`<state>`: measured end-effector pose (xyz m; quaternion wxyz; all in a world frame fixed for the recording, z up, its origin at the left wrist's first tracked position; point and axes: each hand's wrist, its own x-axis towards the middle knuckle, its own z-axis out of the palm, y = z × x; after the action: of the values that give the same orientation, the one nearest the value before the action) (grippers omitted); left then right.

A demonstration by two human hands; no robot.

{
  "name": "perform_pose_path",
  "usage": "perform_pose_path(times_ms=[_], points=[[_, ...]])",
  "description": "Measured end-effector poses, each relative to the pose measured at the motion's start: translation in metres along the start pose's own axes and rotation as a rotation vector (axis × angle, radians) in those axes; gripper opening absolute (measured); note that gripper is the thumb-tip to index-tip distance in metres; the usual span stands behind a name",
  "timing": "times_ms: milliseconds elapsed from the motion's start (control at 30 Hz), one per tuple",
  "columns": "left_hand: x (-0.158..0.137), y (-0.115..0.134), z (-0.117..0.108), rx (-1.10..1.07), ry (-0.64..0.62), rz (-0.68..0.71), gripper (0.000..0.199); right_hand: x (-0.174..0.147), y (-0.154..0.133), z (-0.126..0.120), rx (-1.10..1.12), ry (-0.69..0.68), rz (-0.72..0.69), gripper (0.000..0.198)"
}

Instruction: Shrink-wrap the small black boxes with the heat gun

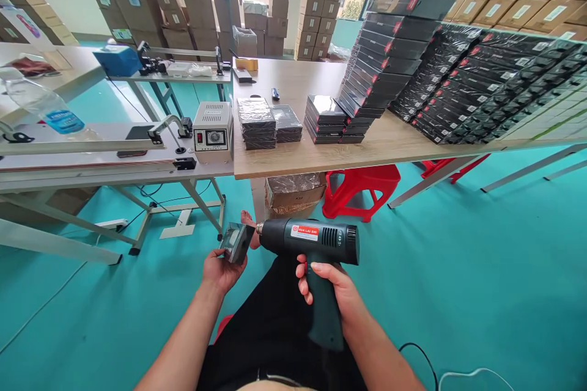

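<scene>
My right hand (pixel 330 284) is wrapped round the handle of a dark green heat gun (pixel 321 241), which lies level above my lap and points left. Its metal nozzle faces a small black box (pixel 237 243) close by; whether the two touch I cannot tell. Shiny clear film seems to cover the box. My left hand (pixel 224 272) grips that box from below and from its left side, with the thumb on the near edge. Part of the box's underside is hidden by the fingers.
Ahead, a wooden table (pixel 275 162) bears film-wrapped black boxes (pixel 257 122) and a tall stack of black boxes (pixel 389 49). A sealing machine (pixel 82 146) and a control unit (pixel 213 134) stand at left. Beneath the table are a carton (pixel 296 192) and a red stool (pixel 362 189).
</scene>
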<state>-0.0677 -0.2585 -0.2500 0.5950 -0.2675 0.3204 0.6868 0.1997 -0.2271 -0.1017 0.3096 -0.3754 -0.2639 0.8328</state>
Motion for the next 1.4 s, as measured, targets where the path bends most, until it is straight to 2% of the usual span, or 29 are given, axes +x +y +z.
perform_pose_path(times_ms=[200, 367, 433, 567, 700, 767, 867, 1000, 1067, 1267, 1400], points=[[0.001, -0.004, 0.001, -0.025, 0.01, -0.004, 0.027, 0.005, -0.001, 0.02, -0.154, -0.025, -0.02, 0.029], [-0.001, -0.006, 0.004, -0.029, -0.023, 0.022, 0.029, 0.008, -0.005, 0.027, -0.214, 0.066, -0.061, 0.029], [-0.001, -0.006, 0.005, -0.037, -0.014, 0.03, 0.028, 0.004, -0.006, 0.025, -0.255, -0.003, -0.025, 0.029], [0.001, -0.004, 0.005, -0.024, 0.012, 0.021, 0.02, -0.012, -0.001, 0.021, -0.364, -0.226, 0.109, 0.03], [0.002, -0.002, 0.003, -0.025, 0.002, 0.028, 0.013, -0.021, 0.008, 0.014, -0.429, -0.194, 0.116, 0.028], [0.0, 0.002, 0.004, 0.0, -0.048, 0.062, 0.019, -0.022, 0.009, 0.006, -0.41, -0.147, 0.093, 0.027], [-0.004, 0.01, 0.009, 0.181, -0.141, 0.214, 0.036, -0.023, 0.004, -0.009, -0.337, -0.107, 0.085, 0.029], [-0.015, 0.022, 0.022, 0.556, -0.171, 0.591, 0.043, -0.028, -0.009, -0.025, -0.258, -0.027, 0.06, 0.029], [-0.022, 0.025, 0.029, 0.716, -0.209, 0.717, 0.045, -0.03, -0.013, -0.027, -0.237, -0.005, 0.041, 0.028], [-0.033, 0.025, 0.032, 0.991, -0.29, 0.761, 0.031, -0.031, -0.017, -0.023, -0.177, -0.057, 0.001, 0.028], [-0.022, 0.027, 0.02, 1.244, -0.338, 0.89, 0.032, -0.029, -0.018, -0.021, -0.196, -0.078, -0.009, 0.028]])
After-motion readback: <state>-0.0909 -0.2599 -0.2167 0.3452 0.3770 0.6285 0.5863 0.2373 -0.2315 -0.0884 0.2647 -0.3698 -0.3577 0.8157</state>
